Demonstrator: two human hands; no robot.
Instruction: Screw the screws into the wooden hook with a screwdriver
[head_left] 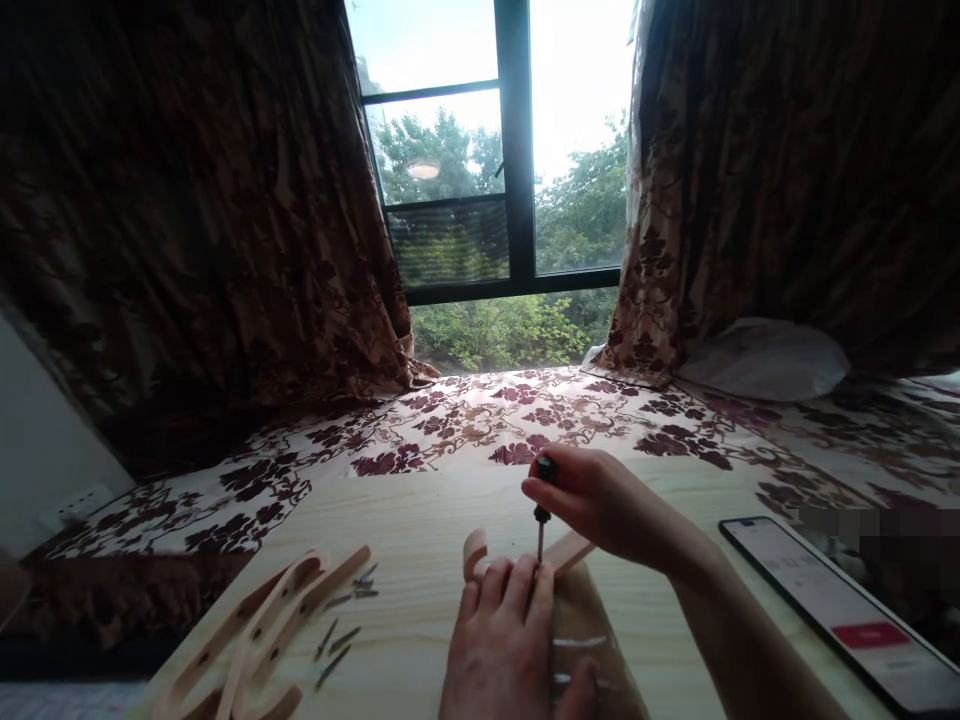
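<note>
My right hand is closed round the dark handle of a screwdriver, which stands nearly upright. Its tip reaches down beside the fingers of my left hand; what it meets there is hidden. My left hand presses over a light curved wooden piece, covering its middle, with the fingers close together and the thumb apart. A glossy brown flat piece lies beneath and beside this hand. To the left, several screws are scattered near several curved wooden hooks with holes.
Everything rests on a pale wooden board. A phone lies at its right edge. Behind are a flower-patterned cloth, a white plastic bag, dark curtains and a window.
</note>
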